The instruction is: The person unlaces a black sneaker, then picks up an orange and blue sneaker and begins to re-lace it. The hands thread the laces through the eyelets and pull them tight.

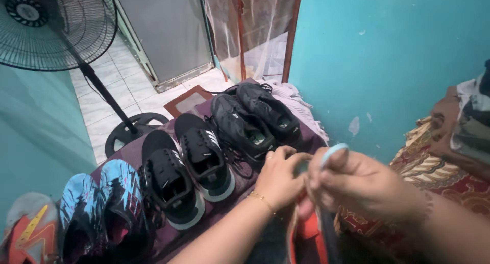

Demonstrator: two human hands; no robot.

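Left hand: the left hand (278,177) is curled shut, fingertips pinched on the lace (334,152) and the top of the shoe below; a ring and a thin gold bracelet show on it.
Right hand: the right hand (352,185) is closed, thumb and forefinger clamped on the pale blue lace, which loops up above the knuckles.
Shoe: an orange and black shoe (306,238) sits between the wrists at the bottom edge, mostly hidden by both hands.
Row: on a purple mat (127,154) lie black pairs (189,169) and (255,118), a blue pair (102,208), and an orange shoe (28,228) at far left.
Surroundings: a black fan (56,24) stands on white tiles at upper left; a teal wall (388,54) rises behind; patterned cloth (434,172) lies to the right.
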